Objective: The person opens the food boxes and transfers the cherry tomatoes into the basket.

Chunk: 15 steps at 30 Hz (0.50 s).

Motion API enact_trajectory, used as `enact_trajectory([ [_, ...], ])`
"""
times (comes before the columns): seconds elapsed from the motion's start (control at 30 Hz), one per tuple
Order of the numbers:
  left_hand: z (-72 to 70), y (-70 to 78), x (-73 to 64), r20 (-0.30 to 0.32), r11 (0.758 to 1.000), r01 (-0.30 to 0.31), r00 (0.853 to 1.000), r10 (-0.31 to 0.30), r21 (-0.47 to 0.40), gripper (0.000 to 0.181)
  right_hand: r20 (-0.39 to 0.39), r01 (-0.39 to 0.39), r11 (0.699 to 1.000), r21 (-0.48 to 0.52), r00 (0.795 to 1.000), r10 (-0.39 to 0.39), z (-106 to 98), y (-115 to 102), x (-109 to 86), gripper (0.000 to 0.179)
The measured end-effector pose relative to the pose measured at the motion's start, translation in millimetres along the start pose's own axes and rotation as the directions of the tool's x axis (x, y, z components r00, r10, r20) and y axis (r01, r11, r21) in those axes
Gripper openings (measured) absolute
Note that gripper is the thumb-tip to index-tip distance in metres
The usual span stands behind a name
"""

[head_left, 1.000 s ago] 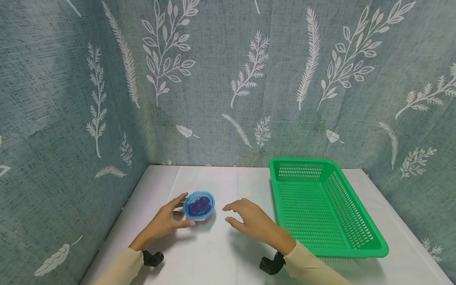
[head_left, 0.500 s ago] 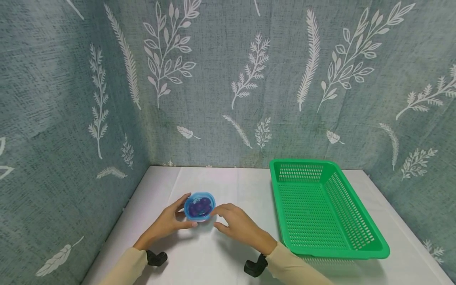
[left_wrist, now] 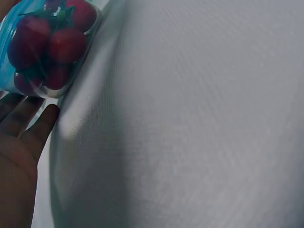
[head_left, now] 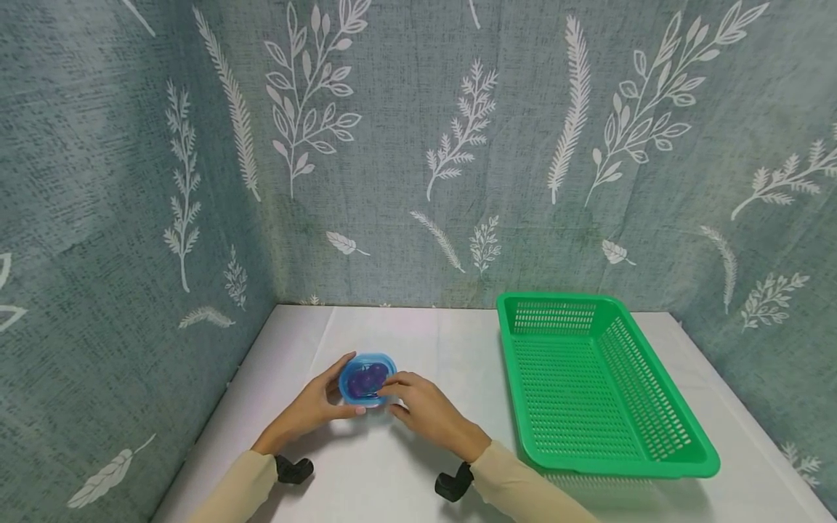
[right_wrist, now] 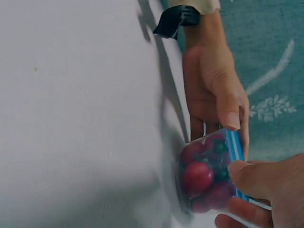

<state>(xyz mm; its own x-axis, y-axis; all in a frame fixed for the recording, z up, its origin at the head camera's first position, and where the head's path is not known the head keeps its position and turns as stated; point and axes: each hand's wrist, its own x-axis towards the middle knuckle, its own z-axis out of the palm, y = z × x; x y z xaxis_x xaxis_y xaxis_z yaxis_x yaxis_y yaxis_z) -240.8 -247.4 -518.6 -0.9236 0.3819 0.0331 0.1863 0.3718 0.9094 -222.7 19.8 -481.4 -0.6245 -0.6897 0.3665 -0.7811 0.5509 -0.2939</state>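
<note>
Gripping a tub of tomatoes at left, the left hand braces it; the right hand, pinch unclear, touches the lid, seemingly for opening, which needs edge purchase

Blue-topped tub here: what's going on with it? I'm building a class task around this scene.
A person is handling a blue-topped tub of round red fruit with green stems. The left hand grips its left side; the right hand is at the opposite edge, though whether it grips is hard to tell. To the right, a green basket stands on the white table.
</note>
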Motion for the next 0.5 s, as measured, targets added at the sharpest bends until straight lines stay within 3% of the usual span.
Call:
enact_trajectory([
  [0.3, -1.4, -4.1, 4.4, 0.051, 0.997, 0.025, 0.998, -0.022, -0.068, 0.108, -0.062, 0.069, 0.997, -0.039, 0.996, -0.071, 5.7, 4.9, 3.2, 0.021],
  [0.5, -3.1, -5.3, 6.4, 0.040, 0.998, 0.030, 0.999, -0.028, -0.047, 0.107, -0.075, 0.131, 0.984, -0.120, 0.987, -0.141, 7.6, 7.2, 7.4, 0.019],
])
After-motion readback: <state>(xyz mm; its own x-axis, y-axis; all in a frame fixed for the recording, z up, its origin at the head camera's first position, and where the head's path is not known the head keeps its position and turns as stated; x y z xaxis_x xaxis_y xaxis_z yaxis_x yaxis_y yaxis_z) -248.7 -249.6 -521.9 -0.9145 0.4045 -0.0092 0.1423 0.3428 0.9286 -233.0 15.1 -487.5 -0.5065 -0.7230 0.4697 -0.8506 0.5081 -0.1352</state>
